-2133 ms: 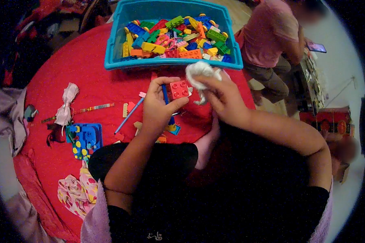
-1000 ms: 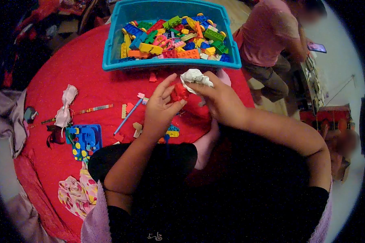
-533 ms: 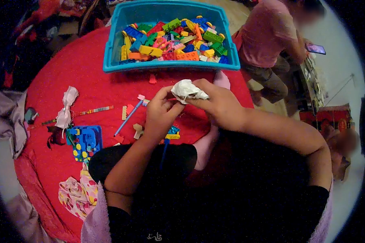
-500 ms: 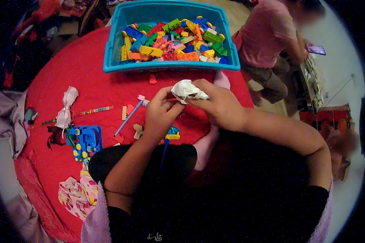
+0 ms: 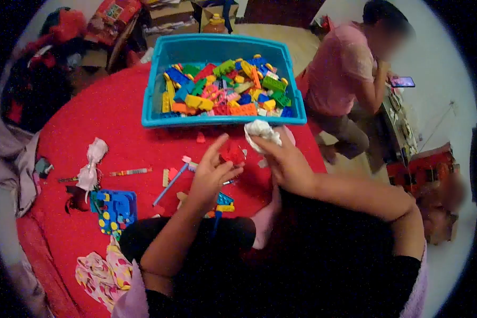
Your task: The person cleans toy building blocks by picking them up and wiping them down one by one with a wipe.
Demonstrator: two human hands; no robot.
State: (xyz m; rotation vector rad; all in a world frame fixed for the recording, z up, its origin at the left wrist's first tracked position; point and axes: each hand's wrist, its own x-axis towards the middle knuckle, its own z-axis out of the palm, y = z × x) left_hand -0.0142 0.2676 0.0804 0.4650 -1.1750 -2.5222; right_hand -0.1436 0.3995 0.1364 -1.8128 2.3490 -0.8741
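Head view: the red brick (image 5: 232, 154) is at the fingertips of the left hand (image 5: 210, 179), in the space between the two hands, above the red cover (image 5: 98, 119). It is blurred, so its long axis I cannot tell. The left hand is clearly the nearer one. Its index finger stands up on the far side of the brick and its thumb side comes below, with the fingers spread; whether they press on the brick firmly, I cannot tell.

The right hand (image 5: 294, 168) is closed on a bunched white cloth (image 5: 262, 133), which comes out between thumb and fingers on the side toward the brick. From the right hand, the brick lies to the left; from the cloth, it lies to the left and a little closer to the body. Cloth and brick are very near, but I cannot say if they touch.

Beyond both hands stands the teal bin (image 5: 222, 122) with many coloured bricks inside, and to the left of the left hand lies a blue stick (image 5: 170, 184), slanted.
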